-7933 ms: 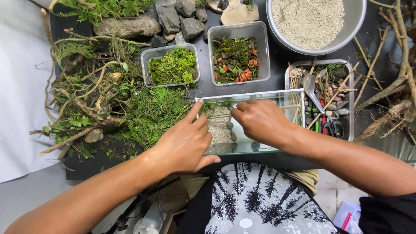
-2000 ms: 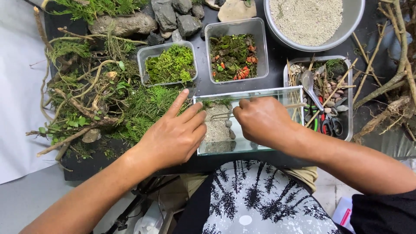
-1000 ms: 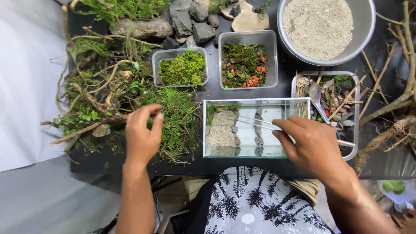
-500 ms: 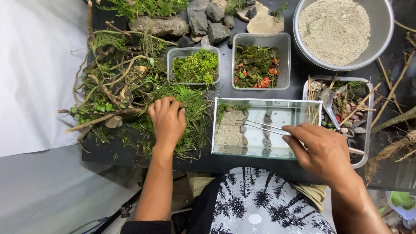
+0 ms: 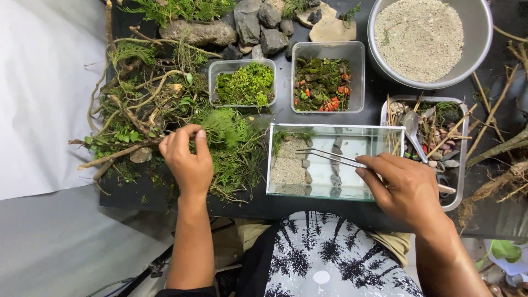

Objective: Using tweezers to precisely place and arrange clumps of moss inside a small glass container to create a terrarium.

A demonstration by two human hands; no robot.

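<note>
Left hand point(image 5: 187, 159), centre-left of frame, grip pinched on a sprig in the moss pile point(image 5: 228, 137); take a small tuft w/o dragging twigs. Right hand point(image 5: 404, 187), lower right, grip closed round tweezers point(image 5: 330, 158), tips over the glass tank point(image 5: 335, 162) at centre; keep them steady. Count: 1 tank, 2 small tubs point(image 5: 245, 82) up top, 1 sand bowl point(image 5: 429, 38), 1 tool tray point(image 5: 459, 165).

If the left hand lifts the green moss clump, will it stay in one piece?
Probably not fully. The moss clump looks soft and feathery, so likely light and floppy. Its fronds tangle with nearby twigs, so bits may snag or shed.
</note>
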